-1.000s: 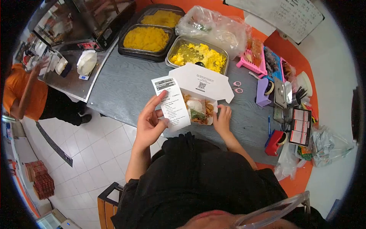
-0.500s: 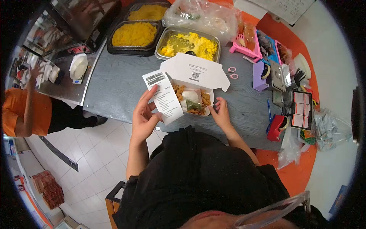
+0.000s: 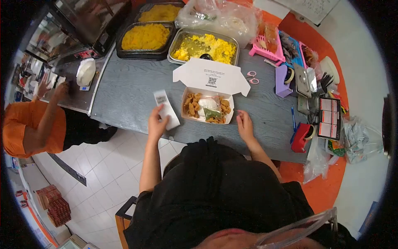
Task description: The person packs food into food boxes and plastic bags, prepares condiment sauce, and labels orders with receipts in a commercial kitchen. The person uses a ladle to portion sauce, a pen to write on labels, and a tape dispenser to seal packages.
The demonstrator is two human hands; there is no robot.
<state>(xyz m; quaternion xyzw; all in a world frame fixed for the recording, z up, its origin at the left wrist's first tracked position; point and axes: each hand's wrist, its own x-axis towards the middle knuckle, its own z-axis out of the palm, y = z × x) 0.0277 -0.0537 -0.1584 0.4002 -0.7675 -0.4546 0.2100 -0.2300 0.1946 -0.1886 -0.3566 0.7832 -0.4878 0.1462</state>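
An open white takeaway box (image 3: 186, 115) stands on the grey table, its printed lid (image 3: 195, 74) folded back. Inside are pieces of brown fried food (image 3: 192, 104), white rice (image 3: 207, 103) and a small clear packet with something green (image 3: 212, 113). Left of the box, my left hand (image 3: 157, 124) is closed on a paper receipt (image 3: 171, 116), held low near the table; its print is blurred. My right hand (image 3: 245, 124) rests just right of the box, apart from it, with fingers loosely bent and nothing in them.
Behind the box stand a metal tray of yellow food (image 3: 224, 47) and black trays of yellow food (image 3: 146, 36). Pink scissors (image 3: 252, 77), a purple tape dispenser (image 3: 283, 81) and a red tape dispenser (image 3: 302, 137) are at right. A person in orange (image 3: 35, 124) works at left.
My left hand has lowered the receipt and moved it away from the box, uncovering the food at its left side. My right hand has drawn slightly off the box. The other person has shifted rightward.
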